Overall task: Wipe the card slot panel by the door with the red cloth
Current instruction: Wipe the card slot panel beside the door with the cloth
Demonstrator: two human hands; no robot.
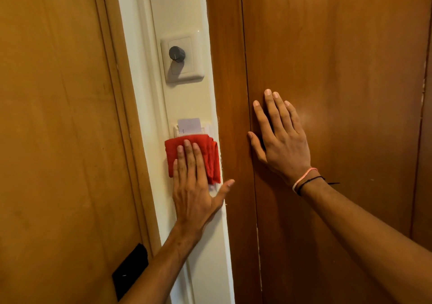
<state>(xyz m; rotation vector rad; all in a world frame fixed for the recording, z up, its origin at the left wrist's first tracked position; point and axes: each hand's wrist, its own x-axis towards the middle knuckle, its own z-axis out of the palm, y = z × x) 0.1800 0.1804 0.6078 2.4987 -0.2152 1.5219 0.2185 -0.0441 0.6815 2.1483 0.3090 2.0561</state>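
A folded red cloth (210,155) lies flat against the cream wall strip and covers most of the white card slot panel (203,130). Only the panel's top edge shows, with a pale key card (189,125) standing in its slot. My left hand (194,186) presses the cloth onto the panel with straight fingers and the thumb spread to the right. My right hand (280,137) rests flat and empty, fingers apart, on the brown wooden panel (339,70) to the right.
Above the card slot sits a white switch plate (184,70) with a dark round knob (177,54). A wooden door (58,116) fills the left side, with a black plate (129,271) low on it. Thread bands circle my right wrist.
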